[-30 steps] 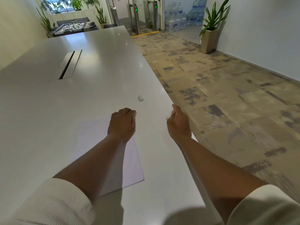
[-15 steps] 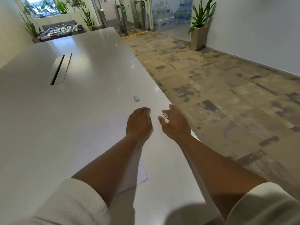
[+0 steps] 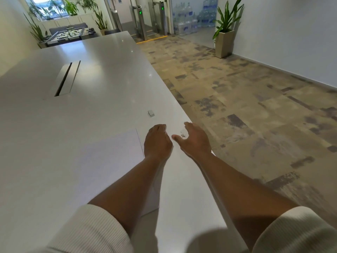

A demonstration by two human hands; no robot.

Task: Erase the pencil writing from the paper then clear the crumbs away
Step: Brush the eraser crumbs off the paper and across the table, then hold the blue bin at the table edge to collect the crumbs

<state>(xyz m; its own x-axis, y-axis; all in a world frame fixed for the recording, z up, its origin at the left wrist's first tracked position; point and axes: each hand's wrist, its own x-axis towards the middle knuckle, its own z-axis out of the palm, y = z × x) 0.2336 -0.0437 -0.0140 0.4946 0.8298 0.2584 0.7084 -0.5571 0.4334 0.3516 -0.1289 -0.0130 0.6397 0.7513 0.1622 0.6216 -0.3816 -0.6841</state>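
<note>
A white sheet of paper (image 3: 113,152) lies flat on the long white table (image 3: 73,115), partly under my left forearm. My left hand (image 3: 157,141) rests on the table just right of the paper's far right corner, fingers bent downward and holding nothing. My right hand (image 3: 195,139) sits cupped at the table's right edge, palm turned toward the left hand. A small cluster of dark eraser crumbs (image 3: 182,135) lies in that cupped palm by the thumb. A small white eraser (image 3: 151,113) lies on the table beyond both hands.
The table's right edge drops to a patterned carpet floor (image 3: 255,125). A cable slot (image 3: 63,79) is set into the tabletop at the far left. A potted plant (image 3: 225,33) and stacked water bottles (image 3: 186,21) stand far off.
My left hand has slid rightward off the paper toward the table edge. My right hand has turned from a loose fist into a cupped palm beside it, with crumbs now showing in it.
</note>
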